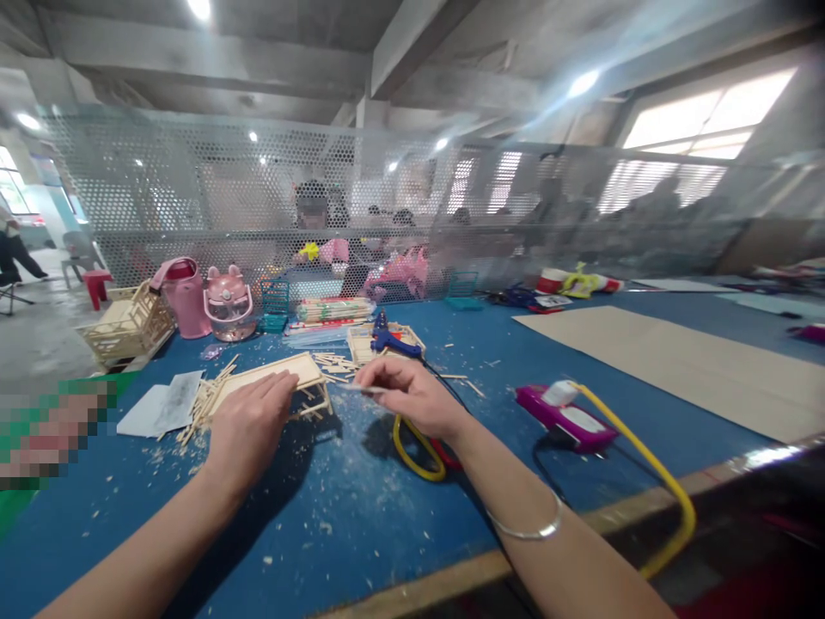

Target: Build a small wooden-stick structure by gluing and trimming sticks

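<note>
My left hand (254, 421) is closed over the near side of a small model built of pale wooden sticks (306, 370), with a flat top and thin legs. The fingertips lie on its top; the thumb is hidden. To the right, apart from the model, my right hand (409, 394) pinches a thin pale strip (353, 387) between thumb and fingers. Loose wooden sticks (204, 397) lie around the model. Just behind my right hand, a blue glue gun (394, 342) rests on a second stick-built piece (361, 344).
A purple power strip (567, 419) with a yellow cable (644, 464) sits at right. Pink bottle (184, 297), clear-and-pink jug (230, 305) and a larger wooden model (129, 322) stand back left. Bundled sticks (335, 311) lie before a perforated screen (225, 189). Cardboard (676, 361) covers the right side.
</note>
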The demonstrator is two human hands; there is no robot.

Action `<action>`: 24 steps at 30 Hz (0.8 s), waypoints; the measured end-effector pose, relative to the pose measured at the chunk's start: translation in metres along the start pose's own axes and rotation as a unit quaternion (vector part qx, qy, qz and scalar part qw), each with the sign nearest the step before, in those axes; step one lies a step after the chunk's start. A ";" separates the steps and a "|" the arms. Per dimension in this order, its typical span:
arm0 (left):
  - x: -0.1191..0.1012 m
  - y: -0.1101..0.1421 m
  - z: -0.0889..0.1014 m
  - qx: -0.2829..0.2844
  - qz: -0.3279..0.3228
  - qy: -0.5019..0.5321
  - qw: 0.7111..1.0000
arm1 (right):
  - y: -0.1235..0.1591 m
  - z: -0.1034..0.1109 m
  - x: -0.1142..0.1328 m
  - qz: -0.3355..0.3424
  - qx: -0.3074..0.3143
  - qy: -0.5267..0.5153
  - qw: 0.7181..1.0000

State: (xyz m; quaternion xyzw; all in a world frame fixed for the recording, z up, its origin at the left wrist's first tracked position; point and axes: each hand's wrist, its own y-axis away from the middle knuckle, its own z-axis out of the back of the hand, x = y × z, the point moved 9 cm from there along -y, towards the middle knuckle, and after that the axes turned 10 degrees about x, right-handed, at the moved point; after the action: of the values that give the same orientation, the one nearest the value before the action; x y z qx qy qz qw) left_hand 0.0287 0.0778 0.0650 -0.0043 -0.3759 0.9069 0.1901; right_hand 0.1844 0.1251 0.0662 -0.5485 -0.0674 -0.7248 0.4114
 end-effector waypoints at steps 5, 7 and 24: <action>-0.020 0.003 -0.014 0.073 -0.004 -0.003 0.997 | 0.000 0.019 -0.020 -0.022 -0.149 -0.079 0.985; -0.031 0.005 -0.022 0.126 -0.011 0.010 0.992 | 0.001 0.024 -0.028 -0.046 -0.185 -0.086 0.978; -0.040 0.005 -0.031 0.217 -0.032 0.085 0.972 | -0.002 0.004 -0.019 -0.098 -0.011 0.103 0.990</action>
State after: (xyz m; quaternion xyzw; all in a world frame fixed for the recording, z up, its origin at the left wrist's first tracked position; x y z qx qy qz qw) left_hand 0.0687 0.0820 0.0344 -0.0282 -0.1526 0.9565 0.2470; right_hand 0.1875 0.1385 0.0528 -0.4662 -0.0698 -0.8151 0.3367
